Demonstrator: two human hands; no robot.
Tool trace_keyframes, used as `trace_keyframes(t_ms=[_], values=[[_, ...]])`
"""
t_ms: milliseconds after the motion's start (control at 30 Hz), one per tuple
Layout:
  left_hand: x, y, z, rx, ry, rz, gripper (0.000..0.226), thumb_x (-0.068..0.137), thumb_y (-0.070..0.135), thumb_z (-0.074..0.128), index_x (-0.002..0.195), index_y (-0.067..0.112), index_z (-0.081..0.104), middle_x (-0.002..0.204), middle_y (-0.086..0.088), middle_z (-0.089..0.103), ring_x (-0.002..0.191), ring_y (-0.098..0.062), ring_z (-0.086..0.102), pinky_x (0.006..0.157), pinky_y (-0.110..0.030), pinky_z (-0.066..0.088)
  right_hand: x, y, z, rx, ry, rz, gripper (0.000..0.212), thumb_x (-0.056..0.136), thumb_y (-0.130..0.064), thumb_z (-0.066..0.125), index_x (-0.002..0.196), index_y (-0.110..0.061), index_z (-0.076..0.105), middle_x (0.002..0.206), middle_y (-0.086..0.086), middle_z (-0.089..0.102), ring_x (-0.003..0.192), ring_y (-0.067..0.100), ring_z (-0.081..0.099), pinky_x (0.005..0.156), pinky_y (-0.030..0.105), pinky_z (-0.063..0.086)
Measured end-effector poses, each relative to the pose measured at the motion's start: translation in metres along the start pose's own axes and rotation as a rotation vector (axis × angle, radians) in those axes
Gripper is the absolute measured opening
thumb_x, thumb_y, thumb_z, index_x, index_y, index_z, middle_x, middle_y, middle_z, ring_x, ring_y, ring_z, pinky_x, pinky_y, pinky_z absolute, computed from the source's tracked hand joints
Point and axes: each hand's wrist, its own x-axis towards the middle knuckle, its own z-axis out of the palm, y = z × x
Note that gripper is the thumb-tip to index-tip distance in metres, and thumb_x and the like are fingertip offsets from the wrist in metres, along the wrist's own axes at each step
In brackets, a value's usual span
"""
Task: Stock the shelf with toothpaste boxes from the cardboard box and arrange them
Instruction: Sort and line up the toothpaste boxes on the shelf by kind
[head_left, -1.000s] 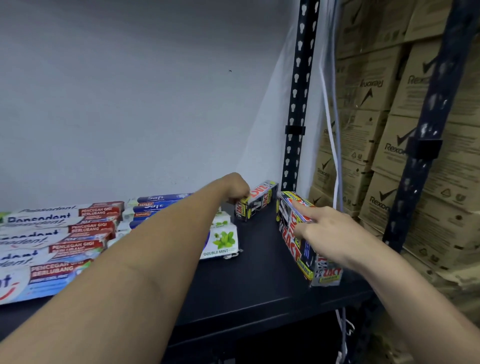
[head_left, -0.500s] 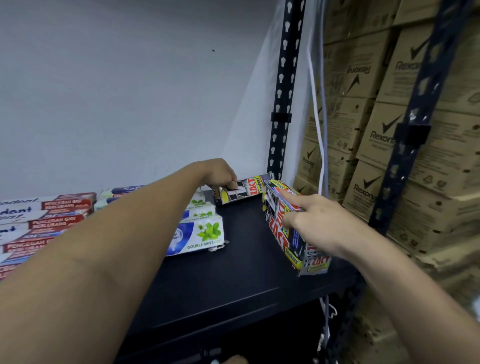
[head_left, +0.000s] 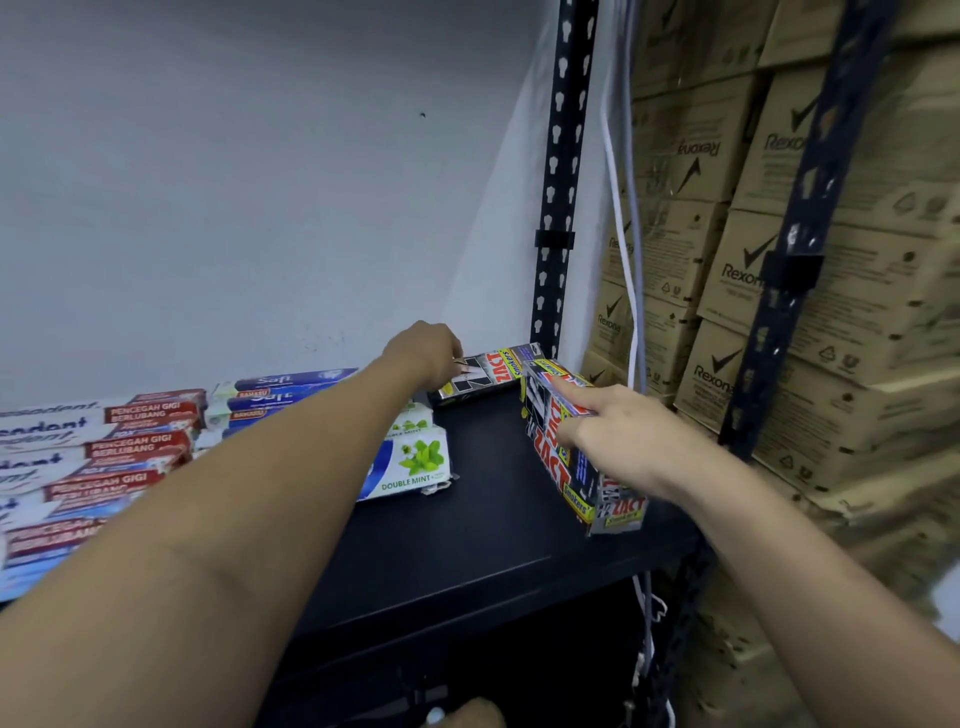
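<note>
Head cam: left hand (head_left: 426, 353) grips the end of a toothpaste box (head_left: 485, 370) lying flat just left of the black post (head_left: 558, 208), probably squaring it up. Right hand (head_left: 623, 441) clamps a bundle of boxes (head_left: 551, 463) on edge in front of that post, likely next to slot in.

wall (head_left: 234, 182): plain white | upright (head_left: 558, 182): black, perforated | right: stacked brown cartons (head_left: 857, 338)

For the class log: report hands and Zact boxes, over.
Left hand on rear Zact box, grip hidden. Right hand pinches Zact stack. Nothing in the way.
</note>
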Motion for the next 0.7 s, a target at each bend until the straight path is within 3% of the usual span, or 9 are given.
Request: trace_keyframes(t_ms=[167,233,333,400,433,467,500,600,700], values=[[-0.035,0.003,-0.001,0.137,0.054,0.039,0.035,0.094,0.016,0.054,0.125,0.03,0.066,0.122,-0.005,0.065,0.11,-0.028,0.06,0.086,-0.034,0.045,-0.003,-0.005,-0.001,-0.01,-0.029,0.01,0.06,0.093,-0.033,0.046,0.149,-0.047,0.03,0.096,-0.01,0.046,0.053,0.004,0.031,0.05,0.024,0.032],[-0.046,0.004,-0.003,0.182,0.049,0.046,0.034,0.094,0.016,0.053,0.122,0.03,0.067,0.119,-0.003,0.066,0.11,-0.027,0.059,0.086,-0.035,0.039,-0.004,-0.008,-0.002,-0.005,-0.037,0.019,0.06,0.093,-0.032,0.046,0.15,-0.046,0.03,0.094,-0.011,0.05,0.052,0.004,0.035,0.05,0.023,0.032],[-0.061,0.013,-0.012,0.152,0.084,0.053,0.036,0.096,0.02,0.049,0.127,0.032,0.063,0.124,0.0,0.065,0.117,-0.024,0.055,0.09,-0.037,0.034,-0.005,-0.008,-0.002,0.019,-0.06,0.029,0.061,0.093,-0.035,0.048,0.15,-0.047,0.029,0.081,-0.016,0.038,0.058,0.003,0.035,0.054,0.022,0.034],[-0.077,0.023,-0.018,0.078,0.175,0.084,0.037,0.097,0.022,0.046,0.128,0.031,0.062,0.125,0.0,0.066,0.119,-0.024,0.055,0.094,-0.037,0.035,-0.005,-0.01,-0.005,0.014,-0.083,0.031,0.061,0.092,-0.039,0.051,0.149,-0.047,0.03,0.098,-0.015,0.055,0.081,0.009,0.055,0.069,0.023,0.042],[-0.087,0.028,-0.018,0.036,0.227,0.099,0.035,0.097,0.024,0.046,0.127,0.031,0.063,0.123,0.0,0.067,0.118,-0.024,0.055,0.095,-0.037,0.036,-0.004,-0.01,-0.007,-0.004,-0.08,0.03,0.061,0.092,-0.043,0.052,0.15,-0.046,0.03,0.127,-0.01,0.057,0.108,0.015,0.057,0.085,0.025,0.044],[-0.097,0.03,-0.017,-0.007,0.261,0.101,0.033,0.097,0.029,0.047,0.125,0.03,0.065,0.12,0.0,0.068,0.117,-0.025,0.056,0.095,-0.038,0.037,-0.003,-0.009,-0.009,-0.021,-0.077,0.028,0.061,0.092,-0.049,0.053,0.15,-0.045,0.031,0.149,-0.007,0.045,0.13,0.02,0.046,0.1,0.03,0.038],[-0.105,0.028,-0.015,-0.042,0.282,0.091,0.032,0.096,0.035,0.048,0.122,0.03,0.066,0.116,0.0,0.07,0.115,-0.026,0.057,0.094,-0.038,0.037,-0.003,-0.009,-0.011,-0.027,-0.079,0.019,0.062,0.092,-0.055,0.052,0.15,-0.043,0.032,0.157,-0.006,0.035,0.14,0.021,0.037,0.107,0.031,0.032],[-0.12,0.005,-0.013,-0.076,0.234,0.013,0.037,0.096,0.05,0.047,0.119,0.029,0.067,0.113,0.001,0.07,0.114,-0.026,0.058,0.091,-0.037,0.039,0.004,-0.009,-0.014,-0.078,-0.066,-0.018,0.067,0.09,-0.066,0.048,0.149,-0.035,0.038,0.156,-0.004,0.037,0.141,0.021,0.036,0.111,0.032,0.029],[-0.122,-0.027,-0.018,-0.054,0.016,-0.07,0.054,0.096,0.061,0.036,0.133,0.027,0.057,0.134,-0.001,0.061,0.126,-0.026,0.051,0.099,-0.039,0.04,0.023,-0.018,-0.017,-0.204,0.055,-0.081,0.061,0.091,-0.061,0.051,0.143,-0.029,0.05,0.146,0.004,0.051,0.132,0.025,0.048,0.106,0.031,0.037]])
